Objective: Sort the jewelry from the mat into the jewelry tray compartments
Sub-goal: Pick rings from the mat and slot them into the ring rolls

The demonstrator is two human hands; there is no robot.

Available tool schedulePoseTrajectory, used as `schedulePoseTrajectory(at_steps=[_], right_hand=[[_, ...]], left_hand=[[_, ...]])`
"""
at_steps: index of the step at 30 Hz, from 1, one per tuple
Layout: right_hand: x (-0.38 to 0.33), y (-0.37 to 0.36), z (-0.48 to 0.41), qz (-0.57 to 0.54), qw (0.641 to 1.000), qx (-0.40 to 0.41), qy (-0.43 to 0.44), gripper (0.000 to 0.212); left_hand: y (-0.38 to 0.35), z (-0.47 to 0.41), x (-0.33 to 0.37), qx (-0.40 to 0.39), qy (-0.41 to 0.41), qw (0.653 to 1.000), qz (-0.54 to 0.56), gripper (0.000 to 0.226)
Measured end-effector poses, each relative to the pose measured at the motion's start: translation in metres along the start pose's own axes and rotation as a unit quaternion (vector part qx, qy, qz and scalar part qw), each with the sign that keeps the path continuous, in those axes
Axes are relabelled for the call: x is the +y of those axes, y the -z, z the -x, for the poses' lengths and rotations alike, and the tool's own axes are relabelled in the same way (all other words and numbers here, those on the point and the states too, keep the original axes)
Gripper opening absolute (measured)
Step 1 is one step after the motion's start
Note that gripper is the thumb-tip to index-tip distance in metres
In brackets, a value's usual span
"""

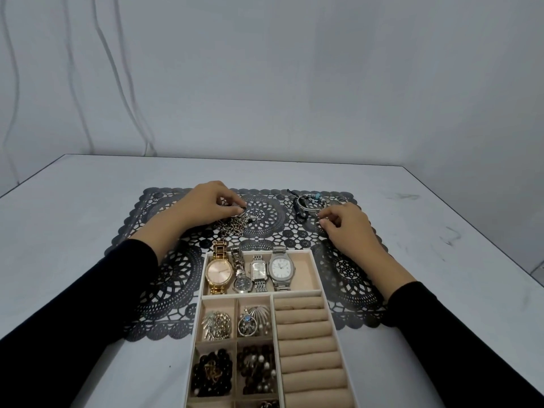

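- Tray (pixel 235 296): pale, lined in beige, standing nearest the person with its far end on the mat; the landmark for all entries below.
- Beads (pixel 210 375): dark strands filling the tray's two near-left compartments, the right one mixed with pale pearls.
- Rolls (pixel 306 346): beige ring cushions down the tray's right side, bare.
- Pendants (pixel 254 318): silver pieces in the two small compartments just beyond the beads, one with a blue stone.
- Watches (pixel 259 270): four, laid side by side in the tray's wide far compartment; gold at the left, silver ones to its right, the gold band overhanging the far rim.
- Mat (pixel 164 278): black lace pattern, under the tray's far end and spreading left, right and beyond it.
- Chains (pixel 232 223): a silver heap on the mat just beyond the tray's far-left corner.
- Left hand (pixel 206 204): black-sleeved, over the chains, fingers curled down and pinching the top of the heap.
- Right hand (pixel 346 225): black-sleeved, on the mat beyond the tray's far-right corner; fingers curled, tips at the edge of the bangles; whether they held anything could not be told.
- Bangles (pixel 309 201): a cluster of silver hoops and a dark cord, with a turquoise bead, on the mat farthest from the tray.
- Table (pixel 73 201): white, beneath tray and mat.
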State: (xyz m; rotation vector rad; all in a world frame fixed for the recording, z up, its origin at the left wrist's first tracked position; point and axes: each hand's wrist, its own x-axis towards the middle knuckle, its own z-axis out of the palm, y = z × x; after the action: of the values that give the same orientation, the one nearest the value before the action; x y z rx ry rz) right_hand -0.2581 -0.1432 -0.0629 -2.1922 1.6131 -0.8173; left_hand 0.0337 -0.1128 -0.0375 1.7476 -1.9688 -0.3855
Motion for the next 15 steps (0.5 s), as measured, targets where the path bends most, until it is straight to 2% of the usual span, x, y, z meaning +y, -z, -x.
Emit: schedulePoseTrajectory(at_steps=[8,15], right_hand=[[0.0000,0.0015,-0.0028,-0.010,1.000,-0.022,-0.006,0.003],[-0.0013,0.0054,0.0035,-0.050,0.998,0.001,0.024,0.006]], left_hand=[[-0.0015,-0.0048,-0.0009,-0.004,0.015,1.000,-0.002,0.014],[-0.0044,-0.0005,-0.0016,0.026,-0.005,0.999,0.038,0.012]])
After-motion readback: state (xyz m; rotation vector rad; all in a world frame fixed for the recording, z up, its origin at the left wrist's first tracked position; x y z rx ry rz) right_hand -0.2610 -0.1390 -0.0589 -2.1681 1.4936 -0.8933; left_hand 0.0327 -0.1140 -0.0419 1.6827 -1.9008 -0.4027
